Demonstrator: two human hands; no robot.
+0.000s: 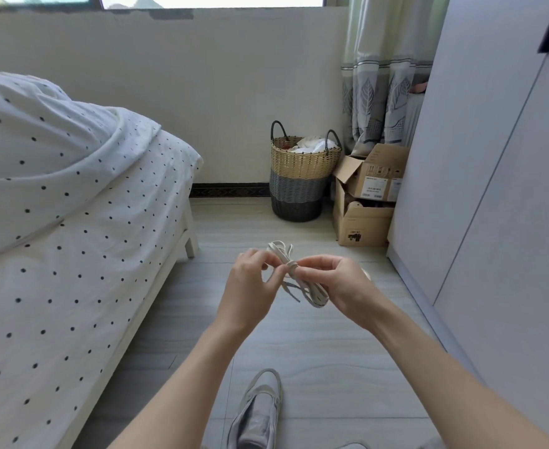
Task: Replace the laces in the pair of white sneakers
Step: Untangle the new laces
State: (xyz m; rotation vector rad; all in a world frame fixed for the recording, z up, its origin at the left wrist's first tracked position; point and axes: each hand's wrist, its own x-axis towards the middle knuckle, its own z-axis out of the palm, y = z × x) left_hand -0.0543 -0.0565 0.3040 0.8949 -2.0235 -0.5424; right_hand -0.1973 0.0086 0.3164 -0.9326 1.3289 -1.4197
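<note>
Woven basket (299, 176) of white laundry (315, 145); open cardboard boxes (364, 202).

Bed (72, 222), dotted sheets, left. Basket (299, 179) at far wall; boxes (368, 196) just right of it. Curtain (380, 76) far right. Wardrobe (493, 157), right.

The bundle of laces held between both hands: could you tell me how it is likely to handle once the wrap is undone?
The bundle of laces is probably floppy: its loops sag below the right hand. It looks light, since both hands, including the left hand, hold it by fingertip pinches. Once unwrapped it will likely spill into loose strands.
</note>
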